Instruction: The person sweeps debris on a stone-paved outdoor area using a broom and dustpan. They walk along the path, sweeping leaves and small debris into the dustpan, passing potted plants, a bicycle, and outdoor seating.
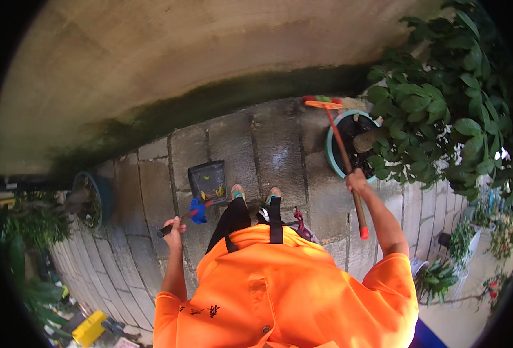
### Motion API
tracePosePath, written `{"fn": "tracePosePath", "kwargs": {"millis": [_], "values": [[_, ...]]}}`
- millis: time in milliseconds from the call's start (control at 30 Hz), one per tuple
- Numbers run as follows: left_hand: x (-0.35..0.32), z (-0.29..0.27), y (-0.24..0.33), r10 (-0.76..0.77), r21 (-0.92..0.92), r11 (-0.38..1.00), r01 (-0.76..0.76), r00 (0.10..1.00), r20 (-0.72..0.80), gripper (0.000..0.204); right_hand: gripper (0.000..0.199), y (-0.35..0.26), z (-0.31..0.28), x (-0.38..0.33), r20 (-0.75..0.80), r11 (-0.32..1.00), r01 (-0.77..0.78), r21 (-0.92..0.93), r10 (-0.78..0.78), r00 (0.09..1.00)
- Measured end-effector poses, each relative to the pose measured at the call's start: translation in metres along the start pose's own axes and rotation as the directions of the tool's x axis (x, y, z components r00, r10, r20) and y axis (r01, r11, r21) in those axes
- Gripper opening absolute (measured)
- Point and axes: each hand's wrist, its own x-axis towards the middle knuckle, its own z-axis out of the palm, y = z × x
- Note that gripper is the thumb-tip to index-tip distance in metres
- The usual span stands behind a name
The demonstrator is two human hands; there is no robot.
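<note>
Clasping the long shaft of a broom [337, 140] in the right grip [358, 180], right of centre in the frame, with fingers wrapped firmly round. Slanting up from there, across the view of a turquoise pot [330, 146], to an orange broom head near the foot of the wall [181, 58]. Holding, left of centre, the dark handle of a black dustpan [198, 185] in the closed left grip [176, 227]. Carrying a few yellow leaves [220, 191] in the pan, just left of the shoes [238, 191], above the middle of the frame. Bunched round the handle: something blue [198, 210], too indistinct to name.
</note>
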Motion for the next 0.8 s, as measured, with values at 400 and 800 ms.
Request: {"fn": "tracePosePath", "kwargs": {"millis": [400, 800], "values": [[-0.066, -0.074, -0.051, -0.138, -0.192, 0.980, 0.061, 0.896, -0.421, 0.018, 0.010, -0.042, 0.102, 0.050, 0.262, 0.979, -0.198, 0.052, 0.178, 0.948], [0.001, -0.175, -0.123, -0.329, -0.399, 0.912, 0.099, 0.758, -0.563, 0.016, 0.006, -0.144, 0.158, -0.186, 0.642, 0.960, 0.206, -0.188, -0.038, 0.766]]}}
